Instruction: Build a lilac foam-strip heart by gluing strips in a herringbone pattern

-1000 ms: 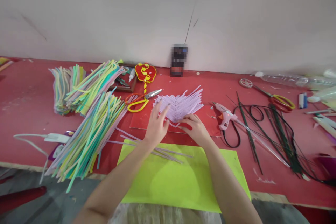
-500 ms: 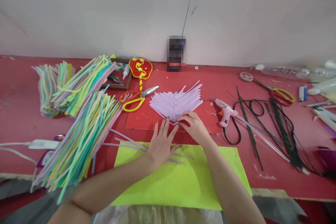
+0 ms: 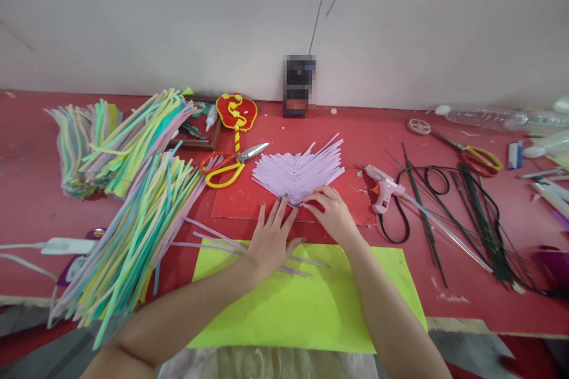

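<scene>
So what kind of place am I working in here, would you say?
Probably a craft workshop or craft table: a pink glue gun lies on the red tabletop, bundles of pastel fuzzy stems are heaped at the left, and scissors lie beside a lilac V-patterned piece.

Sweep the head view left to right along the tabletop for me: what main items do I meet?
Multicoloured pipe cleaners, red piece with yellow trim, lilac chevron of strips, pink glue gun, round reel, bunched dark green stems, purple object at the right edge.
</scene>
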### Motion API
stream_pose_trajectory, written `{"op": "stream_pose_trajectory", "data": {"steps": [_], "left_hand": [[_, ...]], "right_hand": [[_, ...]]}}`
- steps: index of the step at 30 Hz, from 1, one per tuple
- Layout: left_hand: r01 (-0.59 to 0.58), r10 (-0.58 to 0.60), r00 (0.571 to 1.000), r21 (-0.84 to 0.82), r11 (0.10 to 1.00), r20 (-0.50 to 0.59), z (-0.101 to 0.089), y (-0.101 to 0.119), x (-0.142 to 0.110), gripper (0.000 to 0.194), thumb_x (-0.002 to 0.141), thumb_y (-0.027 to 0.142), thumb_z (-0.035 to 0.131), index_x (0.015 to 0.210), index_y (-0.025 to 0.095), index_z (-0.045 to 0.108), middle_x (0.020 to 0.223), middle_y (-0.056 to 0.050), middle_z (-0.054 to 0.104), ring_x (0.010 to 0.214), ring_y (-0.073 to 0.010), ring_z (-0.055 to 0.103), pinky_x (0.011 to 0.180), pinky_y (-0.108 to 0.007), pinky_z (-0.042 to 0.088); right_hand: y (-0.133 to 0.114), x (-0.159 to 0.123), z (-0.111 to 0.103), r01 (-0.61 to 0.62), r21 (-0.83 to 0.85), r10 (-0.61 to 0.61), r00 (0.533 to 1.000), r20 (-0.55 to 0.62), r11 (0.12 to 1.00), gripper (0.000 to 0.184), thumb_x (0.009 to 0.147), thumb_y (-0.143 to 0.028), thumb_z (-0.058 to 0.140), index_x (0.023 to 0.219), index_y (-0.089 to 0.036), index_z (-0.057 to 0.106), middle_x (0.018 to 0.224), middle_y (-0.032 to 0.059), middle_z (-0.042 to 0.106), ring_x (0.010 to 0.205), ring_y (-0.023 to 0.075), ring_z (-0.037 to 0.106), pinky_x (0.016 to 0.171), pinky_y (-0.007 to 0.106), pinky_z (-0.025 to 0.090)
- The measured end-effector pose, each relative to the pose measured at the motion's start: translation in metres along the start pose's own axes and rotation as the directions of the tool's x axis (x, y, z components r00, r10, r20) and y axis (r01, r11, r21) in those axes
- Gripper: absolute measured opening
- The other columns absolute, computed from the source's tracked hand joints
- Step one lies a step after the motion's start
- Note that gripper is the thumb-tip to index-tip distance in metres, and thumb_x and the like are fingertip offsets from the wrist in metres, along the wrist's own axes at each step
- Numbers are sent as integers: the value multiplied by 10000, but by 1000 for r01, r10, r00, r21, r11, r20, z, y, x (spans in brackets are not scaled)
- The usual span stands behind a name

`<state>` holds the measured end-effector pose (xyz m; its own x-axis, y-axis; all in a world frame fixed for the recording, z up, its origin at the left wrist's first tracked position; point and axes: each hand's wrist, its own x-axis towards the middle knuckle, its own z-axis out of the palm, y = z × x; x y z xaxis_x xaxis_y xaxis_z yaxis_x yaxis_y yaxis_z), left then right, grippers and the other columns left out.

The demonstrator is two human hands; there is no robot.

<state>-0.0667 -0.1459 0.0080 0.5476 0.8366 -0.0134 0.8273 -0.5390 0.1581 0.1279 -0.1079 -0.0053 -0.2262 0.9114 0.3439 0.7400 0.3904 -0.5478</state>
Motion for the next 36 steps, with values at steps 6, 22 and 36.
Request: {"op": "stream_pose_trajectory", "data": {"steps": [6, 22, 36], "left_hand": [[-1, 1, 1000, 8, 1000, -12, 1, 0, 1, 628, 917, 480, 427, 1433, 136, 329, 1510, -209, 266, 1398, -335, 255, 1117, -568, 207], [52, -52, 996, -10, 999, -74, 2, -4, 2, 592, 914, 487, 435, 1432, 217, 341, 1523, -185, 246, 1394, -350, 258, 1100, -583, 220], [34, -37, 990, -29, 999, -136, -3, -3, 3, 516, 930, 415, 426, 1394, 193, 385, 1502, -214, 267, 1383, -361, 278, 1081, -610, 234]], "right_hand": [[-5, 3, -1, -24, 11, 24, 1000, 1, 1000, 92, 879, -285, 556, 905, -241, 632, 919, 58, 613, 923, 224, 571, 855, 390, 479], [-3, 2, 0, -60, 16, 60, 998, -15, 998, 116, 866, -312, 573, 937, -231, 617, 927, 67, 614, 921, 232, 570, 845, 401, 485], [-6, 5, -1, -1, 122, -13, 993, 114, 993, 103, 864, -204, 551, 804, -227, 631, 861, 46, 605, 865, 202, 574, 824, 369, 484]]}}
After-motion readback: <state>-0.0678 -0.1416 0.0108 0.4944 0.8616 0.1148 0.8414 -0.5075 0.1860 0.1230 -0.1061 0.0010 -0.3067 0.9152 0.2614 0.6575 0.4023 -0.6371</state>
